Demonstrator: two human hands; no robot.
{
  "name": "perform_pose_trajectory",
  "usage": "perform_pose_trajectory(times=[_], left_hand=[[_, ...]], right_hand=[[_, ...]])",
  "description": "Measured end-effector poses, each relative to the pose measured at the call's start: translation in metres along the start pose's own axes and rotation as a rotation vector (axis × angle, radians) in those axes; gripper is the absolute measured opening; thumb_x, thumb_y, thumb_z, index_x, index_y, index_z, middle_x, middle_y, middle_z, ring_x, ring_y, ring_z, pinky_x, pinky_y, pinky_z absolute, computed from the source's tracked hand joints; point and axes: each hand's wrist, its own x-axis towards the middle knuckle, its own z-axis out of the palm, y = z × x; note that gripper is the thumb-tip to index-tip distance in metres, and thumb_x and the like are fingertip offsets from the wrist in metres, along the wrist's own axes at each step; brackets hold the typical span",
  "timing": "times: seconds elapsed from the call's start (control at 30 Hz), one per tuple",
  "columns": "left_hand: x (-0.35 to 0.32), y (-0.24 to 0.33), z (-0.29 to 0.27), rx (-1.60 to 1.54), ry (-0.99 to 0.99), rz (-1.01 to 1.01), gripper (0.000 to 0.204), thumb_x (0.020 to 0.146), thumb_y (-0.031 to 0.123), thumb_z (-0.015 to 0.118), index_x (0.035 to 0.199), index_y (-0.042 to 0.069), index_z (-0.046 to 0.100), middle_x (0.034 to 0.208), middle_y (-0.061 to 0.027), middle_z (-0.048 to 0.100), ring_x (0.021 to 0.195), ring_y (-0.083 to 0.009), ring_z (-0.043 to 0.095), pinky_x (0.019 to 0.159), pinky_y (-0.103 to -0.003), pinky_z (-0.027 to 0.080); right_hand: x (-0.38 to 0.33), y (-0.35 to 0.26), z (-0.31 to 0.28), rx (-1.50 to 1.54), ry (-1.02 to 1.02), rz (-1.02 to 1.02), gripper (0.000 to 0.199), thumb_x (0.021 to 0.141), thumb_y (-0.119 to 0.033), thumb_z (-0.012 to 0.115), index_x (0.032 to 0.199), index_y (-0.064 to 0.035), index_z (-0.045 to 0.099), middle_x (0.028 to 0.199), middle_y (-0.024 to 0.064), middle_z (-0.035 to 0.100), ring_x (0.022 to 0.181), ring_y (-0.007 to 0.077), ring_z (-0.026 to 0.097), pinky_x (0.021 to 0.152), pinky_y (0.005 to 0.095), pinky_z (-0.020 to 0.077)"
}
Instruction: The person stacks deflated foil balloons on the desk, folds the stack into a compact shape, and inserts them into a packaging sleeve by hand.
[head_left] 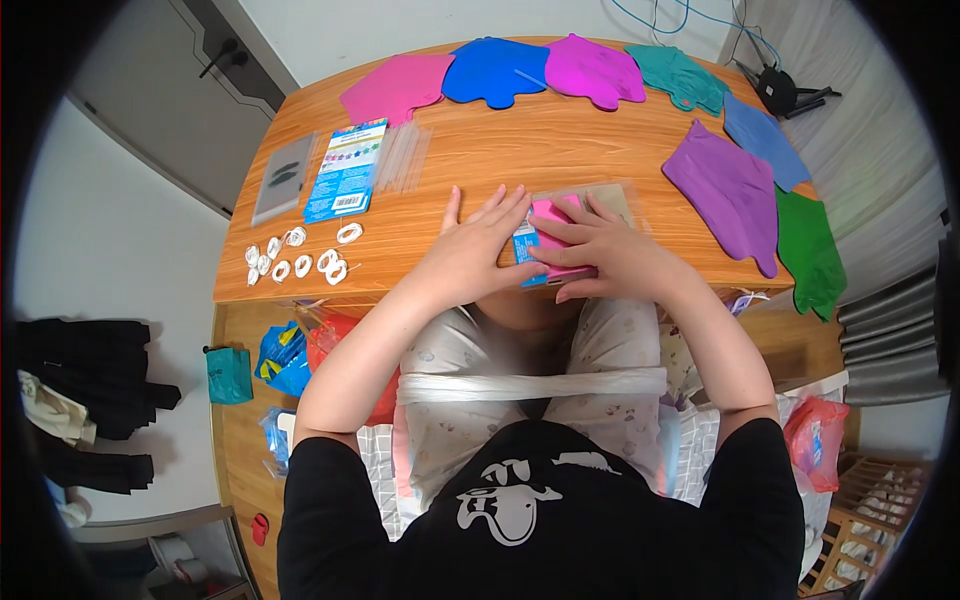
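Observation:
Near the table's front edge lies a small flat stack with a bright pink folded piece (546, 210) on a blue printed card (526, 244). A clear plastic sleeve (630, 195) sticks out past its right side. My right hand (615, 250) lies over the pink piece with its fingers spread, covering much of it. My left hand (470, 248) rests flat on the left, fingers stretched out, its thumb and fingertips reaching the card's left edge. Neither hand is closed round anything. Whether the pink piece is inside the sleeve, I cannot tell.
Flat coloured pieces, such as a blue one (490, 75) and a purple one (722, 190), line the table's far and right edges. At left are blue printed cards (345, 175), clear sleeves (402, 160) and several white string coils (303, 266). A black device (778, 92) stands far right.

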Motion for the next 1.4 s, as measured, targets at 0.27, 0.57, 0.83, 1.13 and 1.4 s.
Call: perform_pose_trajectory(times=[0.27,0.57,0.83,1.13,1.4], left_hand=[[-0.001,-0.002,-0.002,0.003,-0.009,0.011,0.091,0.089,0.062,0.06,0.155,0.005,0.033,0.16,-0.0163,0.034,0.151,-0.0302,0.026,0.12,-0.061,-0.001],[0.001,-0.002,-0.006,-0.005,-0.067,0.014,0.086,0.091,0.053,0.064,0.158,0.011,0.029,0.162,-0.0107,0.031,0.152,-0.0306,0.023,0.122,-0.057,0.001],[0.001,-0.001,-0.004,0.016,-0.06,0.02,0.085,0.092,0.051,0.063,0.158,0.012,0.026,0.163,-0.0104,0.03,0.152,-0.0307,0.022,0.122,-0.055,0.002],[0.002,-0.003,-0.004,-0.029,-0.062,0.019,0.086,0.091,0.051,0.064,0.158,0.011,0.027,0.162,-0.0113,0.031,0.152,-0.0313,0.022,0.122,-0.055,0.005],[0.002,-0.001,-0.005,-0.03,-0.063,0.004,0.089,0.089,0.052,0.066,0.157,0.009,0.028,0.161,-0.0125,0.032,0.152,-0.031,0.023,0.122,-0.055,0.007]], right_hand=[[-0.01,-0.002,0.01,-0.045,0.122,-0.056,0.039,0.086,-0.033,0.074,0.122,-0.0202,0.069,0.139,0.0025,0.06,0.136,0.0339,0.048,0.114,0.0504,0.0374],[-0.01,0.005,0.013,0.069,0.22,-0.111,0.028,0.085,-0.026,0.075,0.111,-0.0171,0.075,0.119,0.0008,0.072,0.125,0.032,0.058,0.106,0.0451,0.0469],[-0.01,0.005,0.01,0.128,0.224,-0.086,0.028,0.084,-0.024,0.077,0.111,-0.0192,0.076,0.118,-0.001,0.072,0.123,0.0339,0.059,0.099,0.0429,0.0506],[-0.013,0.007,0.008,0.111,0.183,-0.118,0.026,0.083,-0.023,0.077,0.108,-0.0225,0.077,0.12,-0.0014,0.071,0.127,0.0351,0.057,0.102,0.0434,0.049],[-0.015,0.004,0.008,0.156,0.199,-0.094,0.023,0.082,-0.019,0.078,0.105,-0.0199,0.077,0.117,-0.0001,0.073,0.127,0.0352,0.057,0.102,0.0435,0.0491]])
